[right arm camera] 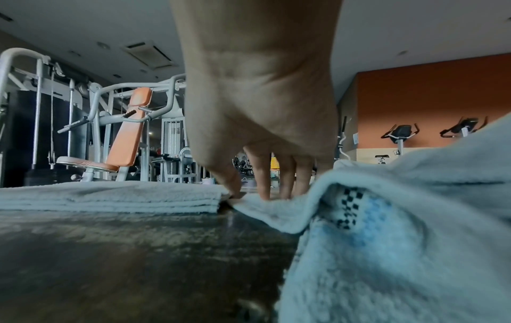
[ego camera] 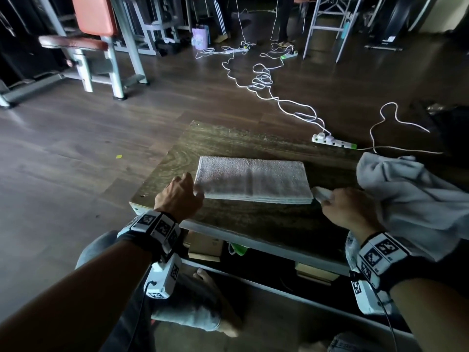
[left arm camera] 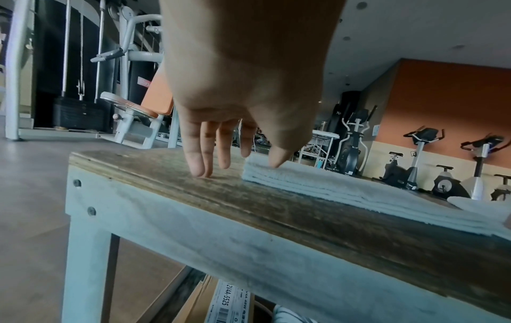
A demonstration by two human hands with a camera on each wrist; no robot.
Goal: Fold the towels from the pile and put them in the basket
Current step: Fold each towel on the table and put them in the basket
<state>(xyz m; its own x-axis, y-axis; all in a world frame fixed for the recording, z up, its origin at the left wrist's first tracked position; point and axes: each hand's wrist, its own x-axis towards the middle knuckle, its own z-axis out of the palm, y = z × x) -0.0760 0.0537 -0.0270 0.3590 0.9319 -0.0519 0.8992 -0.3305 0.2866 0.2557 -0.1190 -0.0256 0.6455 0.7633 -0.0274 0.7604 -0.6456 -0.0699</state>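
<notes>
At the folded towel's (ego camera: 253, 179) two short ends, our left hand (ego camera: 179, 196) rests open and our right hand (ego camera: 347, 207) touches the pile (ego camera: 411, 194), grip unclear.

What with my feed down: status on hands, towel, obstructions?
Left hand open, thumb on left end of folded towel. Right hand pinching corner of loose towel beside it. That corner crowds it; basket not in view.

Head view looks down on table (ego camera: 228, 141); wrist views low, close, sharing folded towel (ego camera: 253, 179).

Pale folded towel (ego camera: 253, 179) lies flat beside rumpled towel pile (ego camera: 416, 196)
</notes>
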